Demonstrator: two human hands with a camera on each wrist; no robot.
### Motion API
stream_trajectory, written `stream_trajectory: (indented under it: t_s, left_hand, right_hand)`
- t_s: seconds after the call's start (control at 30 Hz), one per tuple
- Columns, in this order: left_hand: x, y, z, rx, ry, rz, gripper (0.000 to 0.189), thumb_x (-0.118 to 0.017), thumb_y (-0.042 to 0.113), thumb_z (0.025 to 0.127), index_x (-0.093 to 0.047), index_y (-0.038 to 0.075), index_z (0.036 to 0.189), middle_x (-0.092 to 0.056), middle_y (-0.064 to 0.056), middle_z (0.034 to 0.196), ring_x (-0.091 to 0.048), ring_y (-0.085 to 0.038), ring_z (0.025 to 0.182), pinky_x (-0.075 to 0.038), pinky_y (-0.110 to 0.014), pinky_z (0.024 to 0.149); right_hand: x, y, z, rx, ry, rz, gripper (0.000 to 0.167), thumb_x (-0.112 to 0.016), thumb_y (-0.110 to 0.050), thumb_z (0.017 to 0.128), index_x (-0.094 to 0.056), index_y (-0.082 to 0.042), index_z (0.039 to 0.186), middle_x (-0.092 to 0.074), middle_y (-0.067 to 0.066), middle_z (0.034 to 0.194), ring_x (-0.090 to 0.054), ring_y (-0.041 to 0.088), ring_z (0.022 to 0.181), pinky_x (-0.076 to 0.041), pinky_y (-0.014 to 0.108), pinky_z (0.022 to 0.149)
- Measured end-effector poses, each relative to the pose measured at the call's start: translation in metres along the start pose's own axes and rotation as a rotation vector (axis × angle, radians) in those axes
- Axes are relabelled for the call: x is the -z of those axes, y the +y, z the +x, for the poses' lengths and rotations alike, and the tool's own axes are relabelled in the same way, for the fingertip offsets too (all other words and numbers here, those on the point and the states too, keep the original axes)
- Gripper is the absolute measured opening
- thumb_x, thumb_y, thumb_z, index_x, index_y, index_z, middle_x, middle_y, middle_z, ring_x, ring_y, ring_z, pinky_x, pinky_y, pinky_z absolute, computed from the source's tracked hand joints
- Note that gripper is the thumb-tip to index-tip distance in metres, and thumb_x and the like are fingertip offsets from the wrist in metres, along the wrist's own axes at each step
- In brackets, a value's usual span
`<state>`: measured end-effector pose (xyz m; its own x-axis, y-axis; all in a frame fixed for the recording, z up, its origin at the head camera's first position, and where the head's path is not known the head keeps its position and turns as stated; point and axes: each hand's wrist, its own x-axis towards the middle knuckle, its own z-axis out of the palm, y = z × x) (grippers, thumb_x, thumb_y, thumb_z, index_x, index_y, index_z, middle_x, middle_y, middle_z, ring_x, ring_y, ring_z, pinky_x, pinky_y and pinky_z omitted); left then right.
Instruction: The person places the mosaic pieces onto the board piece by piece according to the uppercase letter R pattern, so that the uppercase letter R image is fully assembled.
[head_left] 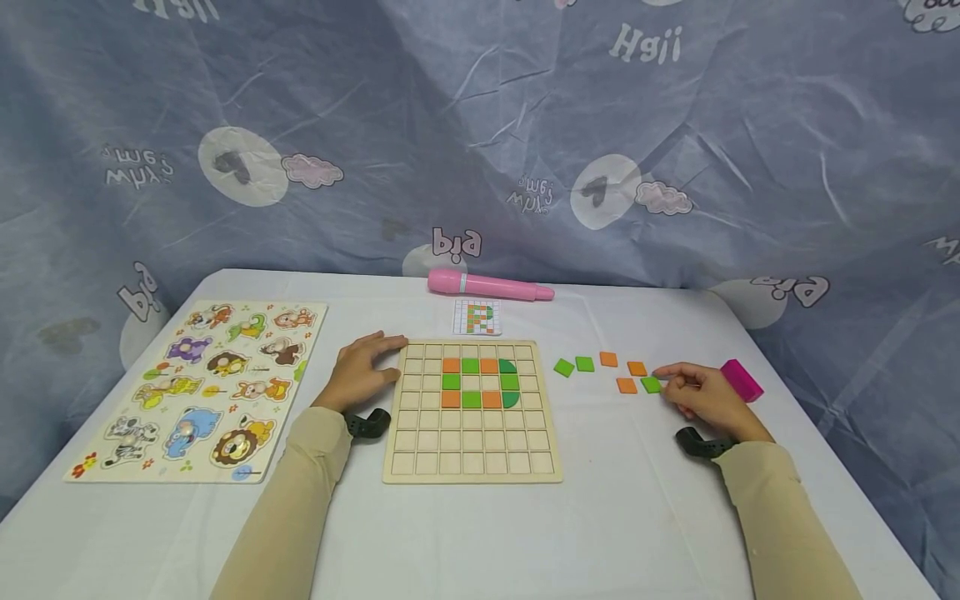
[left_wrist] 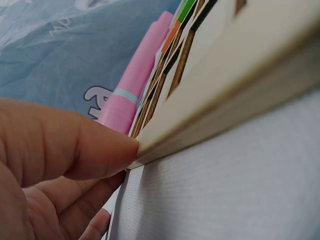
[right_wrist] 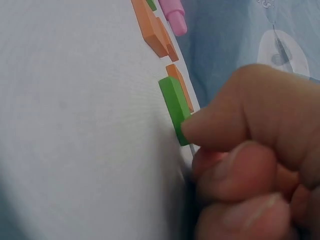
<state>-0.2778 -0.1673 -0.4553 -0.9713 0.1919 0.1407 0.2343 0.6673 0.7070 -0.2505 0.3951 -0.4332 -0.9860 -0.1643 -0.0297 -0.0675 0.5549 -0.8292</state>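
In the head view, my left hand point(head_left: 360, 371) rests against the left edge of a wooden grid board point(head_left: 468, 458). Its index fingertip is at the far left corner, and the thumb point(left_wrist: 100, 152) touches the edge in the left wrist view. Orange, green and half-round dark green tiles form a ring in the board's grid. Right of the board, my right hand point(head_left: 705, 398) is at a green square tile point(head_left: 651, 385) lying on the table. A fingertip touches or overlaps the tile's end in the right wrist view; no clear grip shows. Orange tiles point(head_left: 627, 386) lie beside it.
A pattern card point(head_left: 477, 317) and a thick pink pen point(head_left: 491, 287) lie behind the board. An animal puzzle board point(head_left: 195, 392) lies at the left. Close behind my right hand is a magenta box point(head_left: 741, 381). Two more green tiles point(head_left: 585, 364) lie near the board.
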Motion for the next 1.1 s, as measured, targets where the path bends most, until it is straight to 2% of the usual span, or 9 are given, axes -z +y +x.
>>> stream_trajectory:
  t_s: [0.17, 0.37, 0.6, 0.77, 0.9, 1.1]
  left_hand:
    - [0.0, 0.001, 0.0, 0.002, 0.002, -0.001, 0.058, -0.07, 0.011, 0.09, -0.065, 0.004, 0.148, -0.059, -0.015, 0.157, -0.036, -0.04, 0.158, -0.014, -0.061, 0.131]
    - [0.0, 0.002, -0.001, 0.0, 0.005, -0.002, 0.058, -0.07, 0.01, 0.09, -0.065, 0.003, 0.148, -0.059, -0.015, 0.157, -0.037, -0.04, 0.158, -0.014, -0.061, 0.131]
    - [0.001, 0.002, -0.001, 0.005, 0.0, -0.007, 0.058, -0.07, 0.011, 0.09, -0.065, 0.004, 0.148, -0.059, -0.015, 0.157, -0.036, -0.04, 0.158, -0.014, -0.06, 0.131]
    - [0.002, 0.001, -0.001, 0.012, -0.003, -0.004, 0.058, -0.071, 0.012, 0.091, -0.065, 0.004, 0.148, -0.059, -0.015, 0.158, -0.036, -0.039, 0.158, -0.015, -0.06, 0.131]
    - [0.002, 0.0, -0.001, 0.009, 0.0, -0.006, 0.058, -0.071, 0.012, 0.091, -0.066, 0.004, 0.148, -0.059, -0.014, 0.157, -0.036, -0.039, 0.158, -0.015, -0.06, 0.131]
    - [0.0, -0.001, 0.0, 0.0, 0.001, -0.004, 0.058, -0.071, 0.011, 0.091, -0.066, 0.004, 0.148, -0.06, -0.014, 0.157, -0.037, -0.039, 0.158, -0.015, -0.06, 0.131]
  right_hand:
    - [-0.001, -0.001, 0.001, -0.021, -0.015, 0.006, 0.045, -0.067, 0.003, 0.098, -0.057, 0.019, 0.138, -0.057, -0.001, 0.079, -0.052, 0.011, 0.058, -0.049, 0.021, 0.054]
    - [0.001, -0.002, 0.0, -0.03, -0.024, -0.01, 0.04, -0.072, -0.002, 0.099, -0.062, 0.018, 0.132, -0.058, -0.002, 0.078, -0.053, 0.011, 0.059, -0.05, 0.021, 0.055]
    - [0.001, -0.001, -0.001, 0.019, -0.025, 0.011, 0.036, -0.074, -0.002, 0.098, -0.063, 0.018, 0.126, -0.06, -0.004, 0.079, -0.055, 0.01, 0.06, -0.053, 0.021, 0.055]
    - [-0.001, -0.003, 0.001, 0.062, -0.053, 0.068, 0.036, -0.072, 0.002, 0.1, -0.059, 0.022, 0.127, -0.068, -0.005, 0.089, -0.065, 0.008, 0.067, -0.063, 0.023, 0.064]
    - [-0.007, -0.012, 0.003, 0.072, -0.104, 0.096, 0.037, -0.071, 0.004, 0.099, -0.057, 0.023, 0.128, -0.074, 0.003, 0.098, -0.071, 0.01, 0.074, -0.066, 0.028, 0.068]
    - [-0.022, -0.037, 0.002, 0.072, -0.163, 0.108, 0.039, -0.071, 0.004, 0.098, -0.057, 0.022, 0.129, -0.077, 0.014, 0.104, -0.071, 0.015, 0.071, -0.066, 0.029, 0.066]
